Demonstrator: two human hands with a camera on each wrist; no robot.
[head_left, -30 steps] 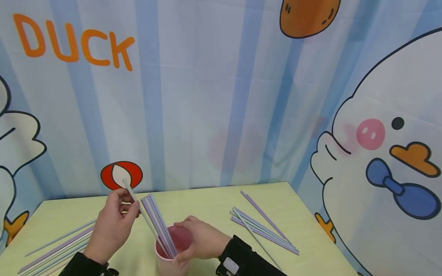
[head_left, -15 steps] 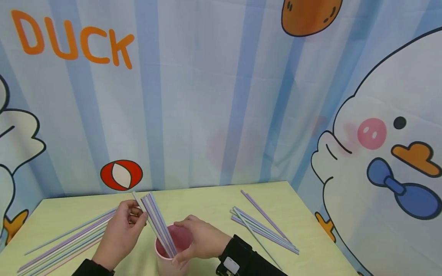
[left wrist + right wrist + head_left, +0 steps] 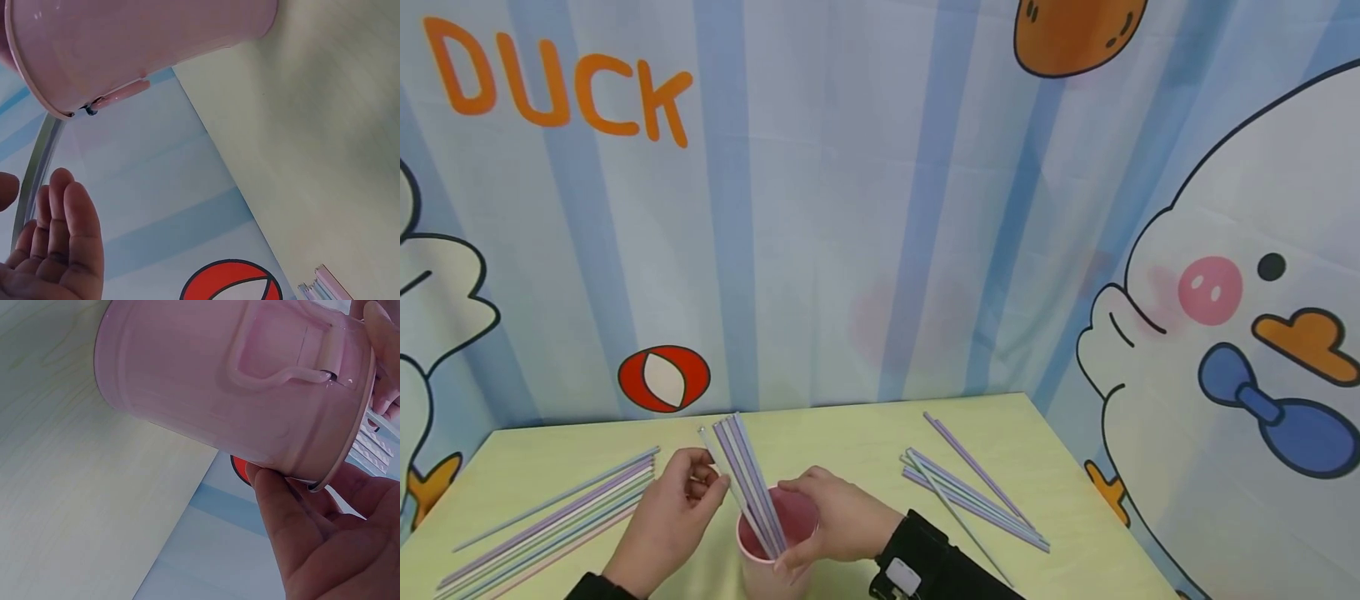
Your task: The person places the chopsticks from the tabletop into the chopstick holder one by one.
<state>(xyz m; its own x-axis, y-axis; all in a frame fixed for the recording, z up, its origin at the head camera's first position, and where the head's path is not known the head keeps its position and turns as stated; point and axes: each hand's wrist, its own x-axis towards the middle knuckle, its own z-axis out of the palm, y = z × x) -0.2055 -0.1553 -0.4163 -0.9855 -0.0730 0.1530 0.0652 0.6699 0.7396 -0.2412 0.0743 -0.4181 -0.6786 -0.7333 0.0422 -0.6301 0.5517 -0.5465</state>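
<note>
My right hand (image 3: 842,517) grips the pink pail (image 3: 756,575) at its rim, with the thumb towards me. In the right wrist view the pail (image 3: 181,369) shows a loop handle on its side, and my fingers (image 3: 281,519) pinch the rim. A bundle of purple and white straws (image 3: 748,483) leans inside it, tilted to the left. Just left of the bundle, my left hand (image 3: 677,512) pinches one pale straw (image 3: 707,442) near its upper part. That straw's lower end reaches into the pail. In the left wrist view my left fingers (image 3: 81,231) extend below the rim.
On the table (image 3: 850,425), a row of pastel straws (image 3: 550,533) lies at the left. Another loose pile of straws (image 3: 970,500) lies at the right, some crossing. A striped curtain (image 3: 820,208) with duck pictures hangs behind the table's back edge.
My left hand has moved right and down towards the pail, and the pale straw has slid lower beside the bundle. The right hand and the pail have stayed in place.
</note>
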